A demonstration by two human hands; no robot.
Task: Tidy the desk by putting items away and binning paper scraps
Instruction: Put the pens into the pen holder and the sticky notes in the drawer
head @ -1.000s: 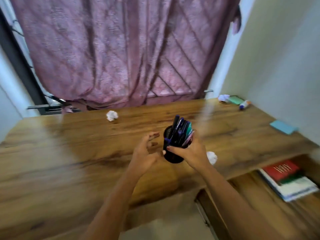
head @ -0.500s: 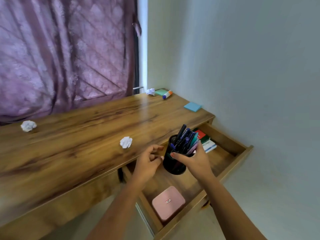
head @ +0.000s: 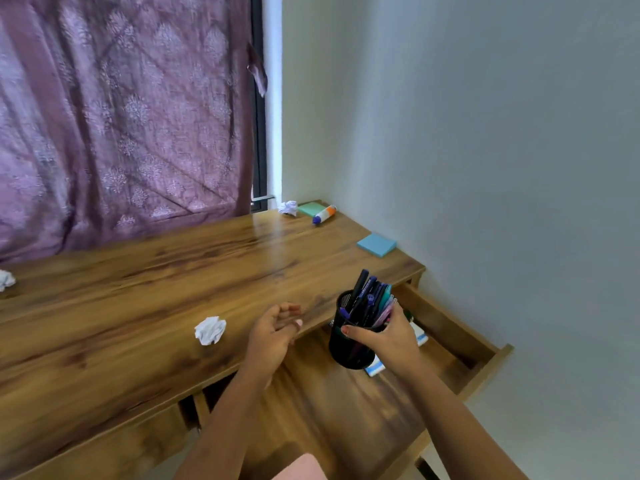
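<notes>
A wooden tabletop [head: 138,306] fills the lower left of the frame, with a purple curtain [head: 121,116] behind it at upper left and a pale wall [head: 485,133] at right. The step in hand looks like stowing the pen cup [head: 348,346]. The right hand [head: 391,341] grips this black mesh cup round its side, thumb across the front, and holds it right of centre over the open drawer [head: 485,356], just past the tabletop's front edge. The left hand [head: 273,332] hovers beside it, fingers loosely curled and holding nothing. The next move, I judge, calls for lowering the cup upright onto bare drawer floor, clear of the books [head: 377,368] beneath, so the pens [head: 367,299] don't spill. Counted: one cup, its pens bundled too tightly to number. There are three crumpled paper balls [head: 210,330]: that one mid-frame, a second ball [head: 288,207] in the far corner and a third ball [head: 4,279] at the left edge. There are two sticky-note pads, a green pad [head: 309,208] and a blue pad [head: 376,244], and one glue stick [head: 323,214].
</notes>
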